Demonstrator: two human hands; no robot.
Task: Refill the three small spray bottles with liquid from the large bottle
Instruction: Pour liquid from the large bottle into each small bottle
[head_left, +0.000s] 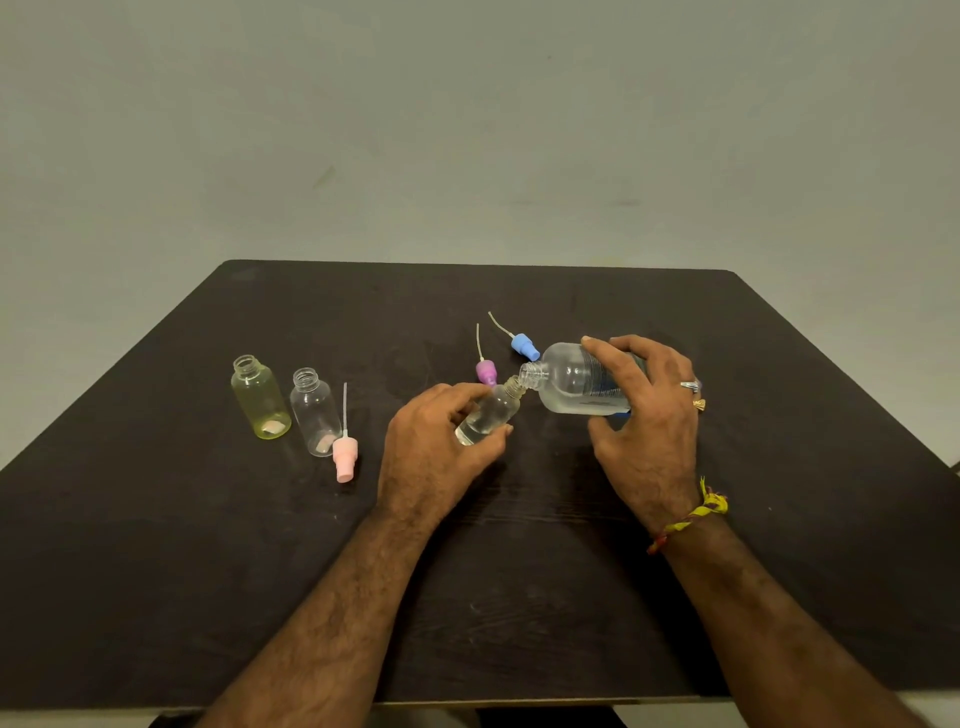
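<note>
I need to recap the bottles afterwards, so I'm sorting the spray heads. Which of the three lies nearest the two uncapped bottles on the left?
The pink spray head, right beside the clear bottle. The purple and blue ones lie farther back, near the hands.

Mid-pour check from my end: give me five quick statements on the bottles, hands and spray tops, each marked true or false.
1. The right hand tips the large clear plastic bottle toward the small clear bottle held in the left hand. True.
2. The yellow-tinted small bottle has its spray top screwed on. False: its neck is open.
3. The pink spray top lies on the dark table beside the empty clear small bottle. True.
4. The blue spray top sits on the large bottle. False: it lies on the table behind it.
5. Both standing small bottles look full. False: both look empty.
</note>
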